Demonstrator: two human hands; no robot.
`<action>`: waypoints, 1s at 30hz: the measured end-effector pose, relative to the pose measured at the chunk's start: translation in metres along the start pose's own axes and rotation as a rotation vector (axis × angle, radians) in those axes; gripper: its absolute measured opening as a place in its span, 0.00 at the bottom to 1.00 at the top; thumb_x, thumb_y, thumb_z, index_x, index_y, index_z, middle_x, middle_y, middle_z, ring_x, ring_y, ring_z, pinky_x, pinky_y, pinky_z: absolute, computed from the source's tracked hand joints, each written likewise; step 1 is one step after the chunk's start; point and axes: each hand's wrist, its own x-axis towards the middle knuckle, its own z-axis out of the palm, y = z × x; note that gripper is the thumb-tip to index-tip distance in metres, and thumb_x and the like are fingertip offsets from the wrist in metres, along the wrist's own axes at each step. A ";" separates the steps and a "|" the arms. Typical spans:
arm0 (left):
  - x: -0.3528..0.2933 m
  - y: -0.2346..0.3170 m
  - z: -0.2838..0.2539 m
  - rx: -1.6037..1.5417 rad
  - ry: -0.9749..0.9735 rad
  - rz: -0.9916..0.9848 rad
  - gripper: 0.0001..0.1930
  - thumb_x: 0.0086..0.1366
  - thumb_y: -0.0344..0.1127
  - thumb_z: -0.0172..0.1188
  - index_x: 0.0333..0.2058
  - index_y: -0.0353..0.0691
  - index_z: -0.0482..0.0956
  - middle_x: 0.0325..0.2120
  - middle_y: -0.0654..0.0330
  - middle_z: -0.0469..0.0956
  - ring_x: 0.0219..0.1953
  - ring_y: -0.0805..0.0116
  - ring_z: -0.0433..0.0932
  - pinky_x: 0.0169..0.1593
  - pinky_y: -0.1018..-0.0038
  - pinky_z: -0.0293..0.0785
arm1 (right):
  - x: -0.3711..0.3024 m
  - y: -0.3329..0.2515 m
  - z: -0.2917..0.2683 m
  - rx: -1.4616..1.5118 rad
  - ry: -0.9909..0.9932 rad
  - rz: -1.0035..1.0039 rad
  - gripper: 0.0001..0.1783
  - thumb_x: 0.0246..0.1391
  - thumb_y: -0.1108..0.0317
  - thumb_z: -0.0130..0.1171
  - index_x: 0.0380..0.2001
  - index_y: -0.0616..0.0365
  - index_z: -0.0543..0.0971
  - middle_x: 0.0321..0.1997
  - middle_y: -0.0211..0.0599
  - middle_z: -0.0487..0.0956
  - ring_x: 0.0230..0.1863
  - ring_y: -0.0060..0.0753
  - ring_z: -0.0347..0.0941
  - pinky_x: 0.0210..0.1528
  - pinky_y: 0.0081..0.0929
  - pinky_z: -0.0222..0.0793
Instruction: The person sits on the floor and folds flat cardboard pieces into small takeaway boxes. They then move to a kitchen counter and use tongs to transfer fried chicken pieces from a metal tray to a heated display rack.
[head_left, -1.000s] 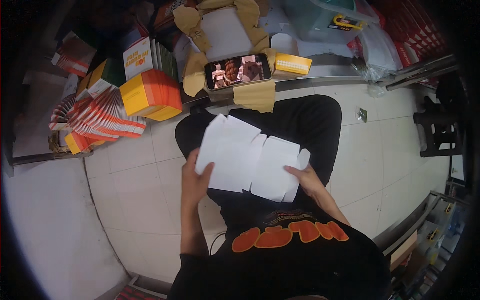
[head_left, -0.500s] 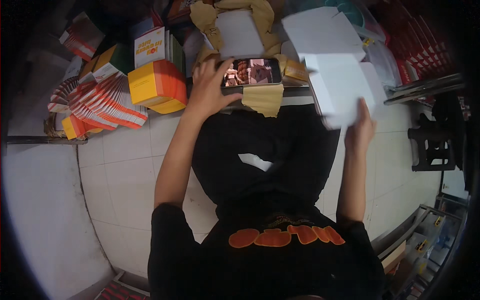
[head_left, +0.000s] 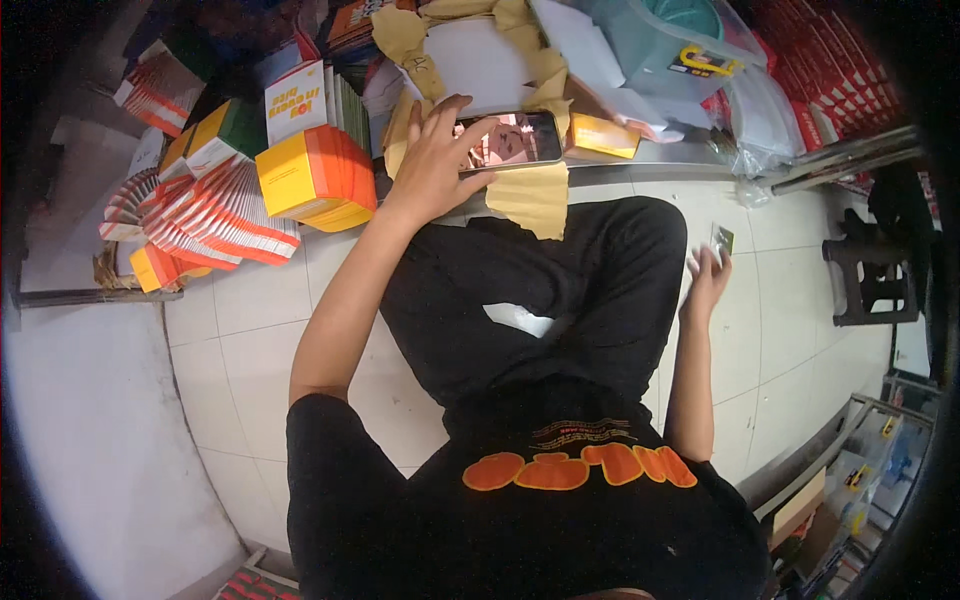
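Note:
A phone (head_left: 530, 137) with a lit picture on its screen lies sideways at the edge of the cluttered shelf. My left hand (head_left: 432, 165) is spread over its left end, a finger across the screen and the thumb below its lower edge. Torn brown paper (head_left: 530, 197) hangs under the phone. My right hand (head_left: 706, 280) is out to the right above the floor, fingers curled and slightly blurred. At its fingertips shows a small greenish card (head_left: 722, 238), seemingly pinched there.
Left on the shelf stand a yellow-orange stack of booklets (head_left: 315, 178) and fanned red-white booklets (head_left: 220, 215). A yellow box (head_left: 604, 136), white sheets (head_left: 580, 45) and a translucent tub (head_left: 665, 60) are right of the phone. A dark stool (head_left: 868, 283) stands far right on the tiled floor.
The white pages in my right hand are gone from it, and that hand has moved down and slightly left. My left hand has shifted slightly right, further over the phone. The phone's picture has changed.

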 end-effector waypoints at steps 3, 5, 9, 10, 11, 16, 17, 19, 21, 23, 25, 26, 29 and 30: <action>-0.003 -0.001 0.003 -0.080 -0.016 -0.004 0.33 0.54 0.50 0.68 0.58 0.52 0.71 0.58 0.45 0.64 0.65 0.45 0.58 0.68 0.44 0.43 | -0.020 0.081 -0.098 -0.182 0.252 0.091 0.32 0.61 0.63 0.58 0.63 0.62 0.59 0.52 0.47 0.72 0.50 0.36 0.73 0.50 0.31 0.71; -0.006 -0.004 0.006 -0.093 -0.011 -0.020 0.31 0.54 0.49 0.67 0.57 0.51 0.71 0.58 0.46 0.64 0.64 0.45 0.60 0.68 0.44 0.44 | -0.053 0.113 -0.146 -0.511 0.306 0.091 0.32 0.59 0.64 0.59 0.62 0.65 0.61 0.52 0.49 0.72 0.50 0.39 0.73 0.50 0.33 0.70; -0.004 0.000 0.010 -0.085 -0.004 -0.013 0.29 0.56 0.48 0.67 0.56 0.50 0.72 0.58 0.46 0.64 0.63 0.46 0.60 0.68 0.44 0.44 | -0.124 0.168 -0.213 -0.780 0.356 0.020 0.32 0.58 0.65 0.57 0.60 0.72 0.61 0.58 0.58 0.67 0.55 0.50 0.69 0.59 0.40 0.65; -0.003 0.001 0.010 -0.054 -0.007 0.007 0.29 0.56 0.48 0.66 0.56 0.50 0.73 0.58 0.46 0.64 0.63 0.46 0.60 0.68 0.44 0.44 | -0.135 0.173 -0.220 -0.853 0.370 0.022 0.32 0.58 0.66 0.57 0.60 0.73 0.61 0.59 0.59 0.66 0.57 0.53 0.67 0.61 0.41 0.63; -0.003 0.002 0.009 -0.021 -0.013 0.026 0.28 0.56 0.47 0.66 0.55 0.50 0.73 0.58 0.46 0.64 0.63 0.46 0.60 0.68 0.44 0.44 | -0.146 0.176 -0.224 -0.925 0.382 0.027 0.32 0.57 0.67 0.57 0.60 0.73 0.60 0.60 0.60 0.64 0.59 0.55 0.65 0.62 0.43 0.61; -0.003 0.005 0.008 0.098 -0.021 0.074 0.31 0.56 0.48 0.67 0.57 0.50 0.71 0.58 0.45 0.64 0.63 0.46 0.60 0.66 0.45 0.48 | -0.179 0.164 -0.217 -0.995 0.356 0.029 0.32 0.56 0.67 0.57 0.59 0.76 0.61 0.63 0.63 0.59 0.64 0.60 0.57 0.66 0.46 0.56; -0.001 0.008 0.007 0.112 -0.018 0.055 0.32 0.55 0.48 0.67 0.58 0.50 0.70 0.58 0.46 0.64 0.63 0.46 0.61 0.65 0.45 0.50 | -0.184 0.163 -0.221 -1.023 0.354 0.004 0.32 0.56 0.66 0.57 0.58 0.76 0.61 0.63 0.63 0.59 0.64 0.60 0.57 0.66 0.46 0.56; 0.002 0.012 0.000 0.116 -0.038 0.001 0.34 0.54 0.49 0.68 0.59 0.49 0.68 0.58 0.46 0.64 0.63 0.46 0.61 0.64 0.46 0.53 | -0.198 0.162 -0.226 -1.051 0.362 -0.027 0.32 0.55 0.65 0.58 0.58 0.74 0.62 0.63 0.64 0.59 0.65 0.61 0.57 0.66 0.47 0.55; 0.002 0.015 -0.007 0.088 -0.086 -0.075 0.36 0.54 0.50 0.68 0.60 0.49 0.67 0.59 0.46 0.64 0.63 0.46 0.62 0.63 0.46 0.55 | -0.220 0.158 -0.231 -1.063 0.382 -0.041 0.32 0.54 0.64 0.60 0.57 0.72 0.64 0.62 0.65 0.61 0.65 0.65 0.56 0.67 0.48 0.54; 0.002 0.013 -0.007 0.076 -0.070 -0.098 0.36 0.53 0.50 0.69 0.60 0.49 0.68 0.59 0.46 0.64 0.63 0.45 0.62 0.63 0.47 0.56 | -0.245 0.161 -0.238 -1.156 0.347 -0.029 0.31 0.54 0.62 0.60 0.56 0.70 0.66 0.61 0.66 0.63 0.63 0.66 0.59 0.64 0.50 0.58; 0.003 0.015 -0.001 0.069 -0.067 -0.100 0.36 0.52 0.48 0.70 0.59 0.51 0.68 0.59 0.46 0.63 0.63 0.44 0.62 0.63 0.47 0.55 | -0.264 0.172 -0.255 -1.244 0.328 -0.082 0.30 0.54 0.60 0.60 0.55 0.68 0.67 0.60 0.66 0.64 0.61 0.67 0.62 0.62 0.51 0.62; 0.004 0.018 0.000 0.071 -0.069 -0.090 0.35 0.51 0.46 0.71 0.58 0.53 0.69 0.59 0.47 0.63 0.63 0.44 0.61 0.64 0.46 0.54 | -0.270 0.190 -0.267 -1.282 0.329 -0.142 0.30 0.54 0.59 0.59 0.55 0.67 0.68 0.60 0.67 0.65 0.59 0.68 0.64 0.60 0.52 0.63; 0.004 0.017 0.002 0.110 -0.095 -0.077 0.35 0.50 0.44 0.72 0.58 0.56 0.69 0.59 0.47 0.63 0.63 0.43 0.60 0.64 0.46 0.53 | -0.274 0.202 -0.268 -1.340 0.376 -0.277 0.28 0.55 0.58 0.59 0.53 0.66 0.69 0.59 0.66 0.67 0.57 0.68 0.67 0.57 0.52 0.66; 0.004 0.015 0.003 0.126 -0.105 -0.074 0.35 0.50 0.44 0.72 0.58 0.57 0.69 0.60 0.46 0.63 0.63 0.43 0.60 0.64 0.46 0.54 | -0.274 0.201 -0.265 -1.352 0.403 -0.314 0.28 0.55 0.58 0.58 0.53 0.66 0.69 0.59 0.66 0.67 0.56 0.67 0.67 0.57 0.53 0.67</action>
